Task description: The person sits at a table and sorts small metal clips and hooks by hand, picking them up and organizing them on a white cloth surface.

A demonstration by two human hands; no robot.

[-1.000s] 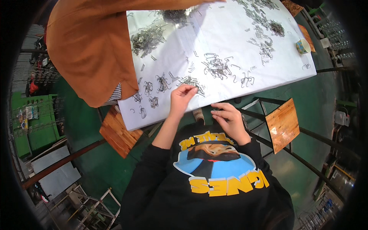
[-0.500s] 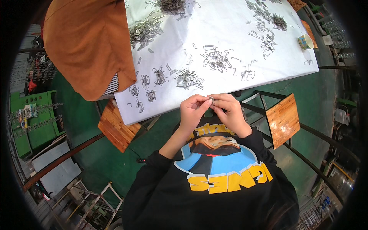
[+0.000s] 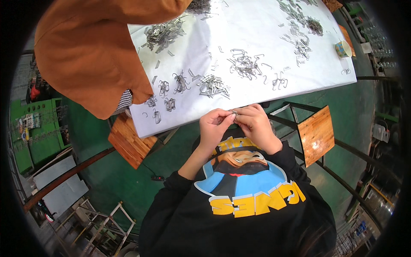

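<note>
Small, narrow grey metal piece (image 3: 234, 112) sits between bare left hand (image 3: 213, 126) and bare right hand (image 3: 255, 124), equally near; both hands' fingers pinch it. Long axis seemingly sideways, partly hidden. Just beside flat white tabletop's (image 3: 192, 109) near edge.

Green floor (image 3: 122, 186) runs under that white-covered table (image 3: 261, 25). Two wooden-seated stools (image 3: 317, 136) stand by its near edge, one seat catching the light.

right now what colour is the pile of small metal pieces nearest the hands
Silvery grey: the pile of small metal pieces, best seen in the head view.
</note>
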